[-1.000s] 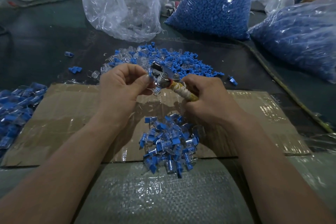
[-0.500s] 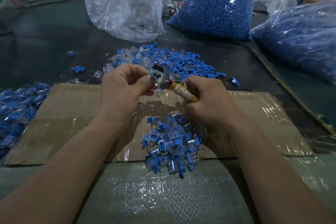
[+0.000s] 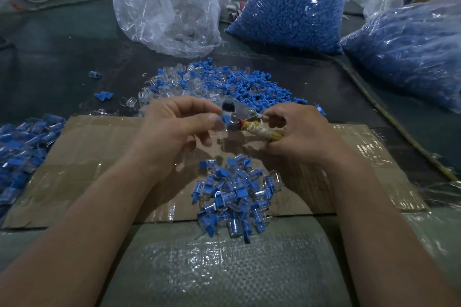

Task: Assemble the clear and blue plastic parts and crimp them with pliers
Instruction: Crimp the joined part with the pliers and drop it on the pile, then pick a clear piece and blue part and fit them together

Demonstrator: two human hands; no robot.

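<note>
The piece in work is a small blue-and-clear part [image 3: 225, 118], held up above the cardboard [image 3: 74, 157] between the two hands, at the head of the pliers [image 3: 239, 111]. It looks feather-light, stiff and slick (moulded plastic, so apt to pop out of a pinch or crack if nipped off-centre). I would hold it by the blue tab, leaving the clear body free for the jaws. The pliers are steel and far heavier; their handles are wound in pale cord, which should give a sure grip there.

The left hand [image 3: 174, 129] pinches the part between thumb and forefinger, its other fingers curled loosely beneath. The right hand [image 3: 299, 132], at three o'clock of the left, is wrapped round the corded handles, forefinger stretched toward the pivot. Whether the jaws have bitten I cannot tell.

A finished pile [image 3: 234, 197] lies at six o'clock of the hands on the cardboard's near edge. The loose heap [image 3: 217, 85] of unjoined pieces sits at twelve o'clock on the dark desk [image 3: 50, 57].

Against half a second ago, the pliers' head has shifted slightly toward three o'clock, the right hand looks looser with that forefinger now reaching forward, and the blue of the part shows plainly at the left thumb tip. Both piles lie as they did.
</note>
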